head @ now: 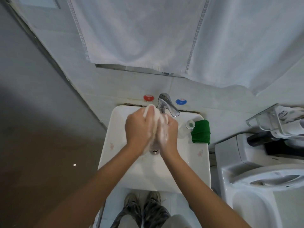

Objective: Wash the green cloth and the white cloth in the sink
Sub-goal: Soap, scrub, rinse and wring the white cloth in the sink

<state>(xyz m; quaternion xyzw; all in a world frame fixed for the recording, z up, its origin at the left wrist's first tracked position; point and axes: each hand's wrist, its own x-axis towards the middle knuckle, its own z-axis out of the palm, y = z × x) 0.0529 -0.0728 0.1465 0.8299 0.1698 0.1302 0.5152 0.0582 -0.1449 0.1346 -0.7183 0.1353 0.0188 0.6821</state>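
Over the sink (115, 145), left hand (137, 127) and right hand (168, 132) grip the white cloth (155, 119) between them.

Your pale tiled bathroom
You face a white tiled wall (115, 83) hung with white towels (139, 30); brown floor (41, 153) lies left.

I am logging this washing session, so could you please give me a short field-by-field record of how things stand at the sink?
white cloth: bunched and soapy, held between both hands over the basin
left hand: curled round the white cloth
right hand: lathered, gripping the white cloth
green cloth: folded on the sink's right rim, untouched
sink: white basin, drain visible below the hands
tap: chrome, behind the hands; running water cannot be told
glass: small, clear, beside the green cloth
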